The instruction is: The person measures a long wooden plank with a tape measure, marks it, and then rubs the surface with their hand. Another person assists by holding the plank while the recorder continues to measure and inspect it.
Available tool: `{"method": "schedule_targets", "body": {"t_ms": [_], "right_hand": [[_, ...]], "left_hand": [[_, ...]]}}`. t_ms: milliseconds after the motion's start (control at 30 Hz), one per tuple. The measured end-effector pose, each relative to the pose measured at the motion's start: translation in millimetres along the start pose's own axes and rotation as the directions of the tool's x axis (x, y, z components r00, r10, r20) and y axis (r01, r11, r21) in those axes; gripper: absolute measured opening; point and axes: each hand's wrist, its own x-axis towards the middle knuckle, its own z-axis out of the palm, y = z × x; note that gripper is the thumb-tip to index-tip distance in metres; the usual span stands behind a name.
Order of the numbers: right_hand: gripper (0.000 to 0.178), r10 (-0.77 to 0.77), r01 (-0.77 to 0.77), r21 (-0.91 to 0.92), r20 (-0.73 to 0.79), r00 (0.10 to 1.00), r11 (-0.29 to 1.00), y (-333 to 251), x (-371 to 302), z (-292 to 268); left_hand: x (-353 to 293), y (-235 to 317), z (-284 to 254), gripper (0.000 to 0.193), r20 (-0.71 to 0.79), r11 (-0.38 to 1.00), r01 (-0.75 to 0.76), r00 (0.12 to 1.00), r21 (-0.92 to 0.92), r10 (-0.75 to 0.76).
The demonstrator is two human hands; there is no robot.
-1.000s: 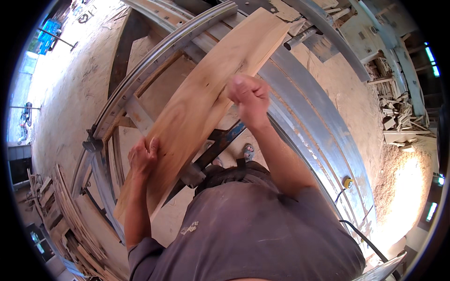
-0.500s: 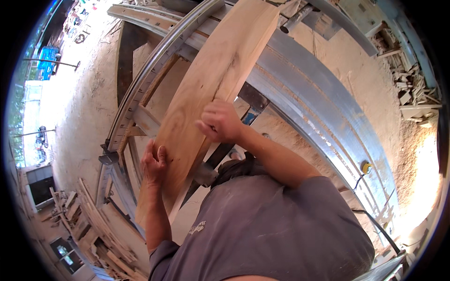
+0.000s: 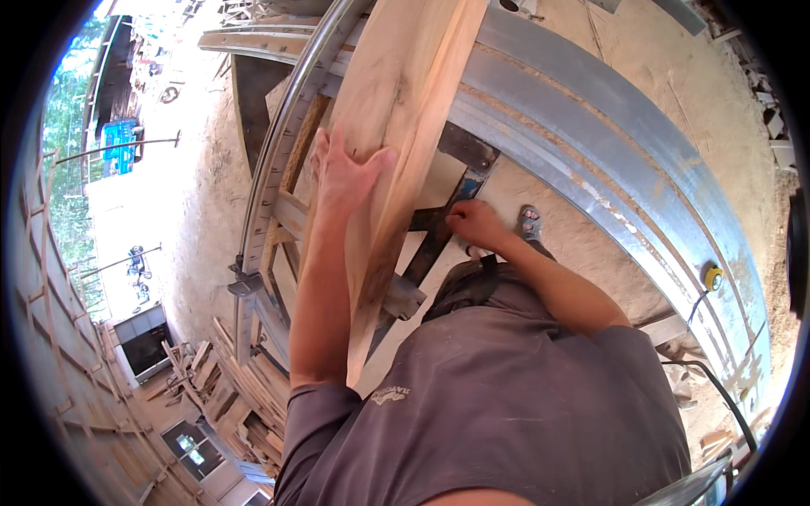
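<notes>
The grey shirt (image 3: 506, 396) (pale print (image 3: 392, 395) on its front) has short sleeves (image 3: 316, 417) above dark trousers (image 3: 515, 291).

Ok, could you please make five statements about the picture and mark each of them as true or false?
1. The left hand is on the plank. True.
2. The right hand also rests on the plank. False: the hand is off to the right of the plank, with its fingers curled.
3. A small yellow object is on the metal table. True.
4. The shirt is bright white. False: the shirt is dark, grey-brown.
5. A sandal shows to the right of the right hand. True.
</notes>
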Motion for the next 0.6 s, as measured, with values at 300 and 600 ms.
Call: {"method": "schedule_targets", "body": {"t_ms": [300,600], "right_hand": [[0.026,0.071,-0.073,0.103,0.016,0.997,0.992,-25,16,-10],[0.072,0.125,-0.305,0.635,0.312,0.942,0.710,-57,22,6]], "left_hand": [[26,7,-2,0.128,0.115,0.967,0.158,0.984,-0.200,-0.137],[31,-14,10,0.125,0.081,0.986,0.089,0.994,-0.140,-0.078]]}}
